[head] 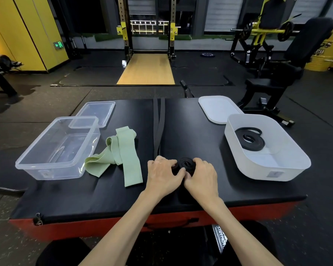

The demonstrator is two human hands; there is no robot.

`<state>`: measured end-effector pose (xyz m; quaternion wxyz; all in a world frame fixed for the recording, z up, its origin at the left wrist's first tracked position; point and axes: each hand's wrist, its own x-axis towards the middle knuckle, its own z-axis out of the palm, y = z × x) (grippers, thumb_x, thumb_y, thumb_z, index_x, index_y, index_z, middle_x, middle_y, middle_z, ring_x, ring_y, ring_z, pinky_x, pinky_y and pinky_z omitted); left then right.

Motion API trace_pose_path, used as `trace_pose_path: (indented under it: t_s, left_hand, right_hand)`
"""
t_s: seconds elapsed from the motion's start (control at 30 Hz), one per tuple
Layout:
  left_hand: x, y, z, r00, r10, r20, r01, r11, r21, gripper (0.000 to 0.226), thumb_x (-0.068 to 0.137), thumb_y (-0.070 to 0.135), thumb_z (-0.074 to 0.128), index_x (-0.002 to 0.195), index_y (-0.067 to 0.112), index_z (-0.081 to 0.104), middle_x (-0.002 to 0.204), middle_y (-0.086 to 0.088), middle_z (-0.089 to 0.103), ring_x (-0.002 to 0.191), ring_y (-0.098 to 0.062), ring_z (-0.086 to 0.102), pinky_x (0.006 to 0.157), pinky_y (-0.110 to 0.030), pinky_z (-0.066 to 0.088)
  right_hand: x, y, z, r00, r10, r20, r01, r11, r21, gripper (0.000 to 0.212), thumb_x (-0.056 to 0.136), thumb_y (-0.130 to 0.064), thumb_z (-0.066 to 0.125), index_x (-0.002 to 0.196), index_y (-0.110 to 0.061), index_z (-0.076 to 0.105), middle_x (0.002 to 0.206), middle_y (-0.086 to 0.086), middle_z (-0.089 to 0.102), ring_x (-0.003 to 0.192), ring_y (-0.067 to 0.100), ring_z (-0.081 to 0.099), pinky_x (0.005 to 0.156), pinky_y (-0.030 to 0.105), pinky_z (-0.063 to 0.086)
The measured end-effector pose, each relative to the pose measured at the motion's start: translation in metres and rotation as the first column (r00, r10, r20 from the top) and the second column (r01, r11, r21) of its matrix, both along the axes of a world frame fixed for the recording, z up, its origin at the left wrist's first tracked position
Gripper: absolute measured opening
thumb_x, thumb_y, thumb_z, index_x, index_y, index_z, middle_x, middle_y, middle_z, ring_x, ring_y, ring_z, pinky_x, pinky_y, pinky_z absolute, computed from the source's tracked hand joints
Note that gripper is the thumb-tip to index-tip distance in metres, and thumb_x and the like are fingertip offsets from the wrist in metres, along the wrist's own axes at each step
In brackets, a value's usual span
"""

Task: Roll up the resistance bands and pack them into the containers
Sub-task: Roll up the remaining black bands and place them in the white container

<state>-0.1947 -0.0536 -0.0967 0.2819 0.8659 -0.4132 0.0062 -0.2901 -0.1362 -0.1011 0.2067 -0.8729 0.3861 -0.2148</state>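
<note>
A black resistance band (185,164) lies partly coiled near the front middle of the black padded platform (200,143). Its loose tail (158,121) runs straight away to the far edge. My left hand (162,176) and my right hand (200,177) both grip the coil from either side, fingers curled round it. A light green fabric band (121,150) lies crumpled and unrolled to the left. The clear container (37,160) at left holds nothing. The white container (294,150) at right holds a loosely coiled black band (250,139).
A clear lid (96,112) lies behind the clear container, and a white lid (215,108) behind the white one. The platform has red sides. Around it stand a black bench at right, a squat rack far ahead and yellow lockers at left.
</note>
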Motion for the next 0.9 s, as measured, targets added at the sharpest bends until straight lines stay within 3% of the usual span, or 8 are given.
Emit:
trace_pose_path:
  t_s: [0.13, 0.27, 0.37, 0.47, 0.67, 0.8, 0.9]
  left_hand:
    - [0.005, -0.003, 0.004, 0.999, -0.013, -0.036, 0.014, 1.000, 0.012, 0.029, 0.080, 0.046, 0.056, 0.072, 0.018, 0.061, 0.076, 0.007, 0.064, 0.095, -0.016, 0.049, 0.086, -0.028, 0.029]
    - [0.003, -0.007, 0.005, 0.999, 0.026, -0.024, -0.025, 0.999, 0.048, 0.043, 0.075, 0.060, 0.048, 0.066, 0.019, 0.058, 0.068, 0.007, 0.061, 0.089, -0.018, 0.049, 0.082, -0.032, 0.033]
    - [0.001, -0.010, 0.009, 0.999, 0.028, 0.015, -0.030, 0.993, 0.115, 0.050, 0.071, 0.070, 0.048, 0.069, 0.022, 0.060, 0.069, 0.008, 0.061, 0.084, -0.017, 0.051, 0.079, -0.033, 0.033]
    - [-0.001, -0.013, 0.015, 0.999, 0.042, 0.011, -0.043, 0.990, 0.136, 0.047, 0.068, 0.068, 0.054, 0.071, 0.022, 0.062, 0.067, 0.007, 0.061, 0.077, -0.017, 0.056, 0.075, -0.032, 0.034]
    - [-0.004, -0.020, 0.014, 0.996, 0.068, 0.055, -0.077, 0.979, 0.187, 0.050, 0.064, 0.069, 0.060, 0.082, 0.023, 0.063, 0.078, 0.007, 0.063, 0.081, -0.017, 0.057, 0.078, -0.032, 0.036]
    - [0.002, -0.017, 0.011, 0.993, -0.029, 0.111, 0.010, 0.986, 0.167, 0.046, 0.066, 0.065, 0.062, 0.083, 0.022, 0.061, 0.080, 0.006, 0.059, 0.082, -0.017, 0.056, 0.078, -0.031, 0.035]
    - [0.013, -0.026, 0.022, 0.979, -0.179, 0.100, 0.154, 0.964, 0.217, 0.042, 0.064, 0.058, 0.066, 0.082, 0.020, 0.060, 0.077, 0.005, 0.059, 0.079, -0.019, 0.056, 0.079, -0.033, 0.040]
  right_hand:
    - [0.002, 0.002, -0.001, 0.997, -0.032, 0.072, 0.030, 0.999, 0.034, 0.024, 0.080, -0.029, 0.064, 0.097, -0.011, 0.059, 0.090, 0.005, 0.062, 0.090, 0.026, 0.053, 0.073, 0.032, 0.038]
    - [0.004, 0.011, -0.001, 0.985, -0.066, 0.157, 0.055, 0.996, 0.072, 0.031, 0.081, -0.023, 0.064, 0.106, -0.011, 0.053, 0.089, 0.006, 0.061, 0.088, 0.026, 0.052, 0.070, 0.033, 0.037]
    - [0.002, 0.014, 0.000, 0.982, -0.057, 0.177, 0.048, 0.997, 0.056, 0.025, 0.081, -0.013, 0.061, 0.102, -0.009, 0.048, 0.085, 0.008, 0.059, 0.083, 0.029, 0.051, 0.066, 0.034, 0.031]
    - [0.001, 0.011, 0.001, 0.994, -0.053, 0.101, 0.049, 0.998, 0.038, 0.028, 0.077, 0.001, 0.052, 0.101, -0.013, 0.047, 0.088, 0.007, 0.060, 0.085, 0.029, 0.053, 0.067, 0.032, 0.032]
    - [-0.011, 0.003, 0.006, 0.993, 0.073, 0.095, -0.088, 0.983, 0.164, 0.036, 0.073, -0.006, 0.059, 0.104, -0.024, 0.052, 0.089, -0.001, 0.064, 0.085, 0.022, 0.059, 0.072, 0.031, 0.047]
    - [-0.023, -0.011, 0.008, 0.974, 0.135, 0.184, -0.186, 0.936, 0.300, 0.046, 0.073, -0.002, 0.063, 0.099, -0.037, 0.051, 0.094, -0.006, 0.066, 0.091, 0.010, 0.065, 0.083, 0.035, 0.056]
    - [-0.029, -0.018, 0.009, 0.962, 0.106, 0.250, -0.177, 0.944, 0.279, 0.041, 0.076, 0.002, 0.064, 0.100, -0.030, 0.057, 0.086, -0.008, 0.065, 0.081, 0.001, 0.067, 0.084, 0.029, 0.056]
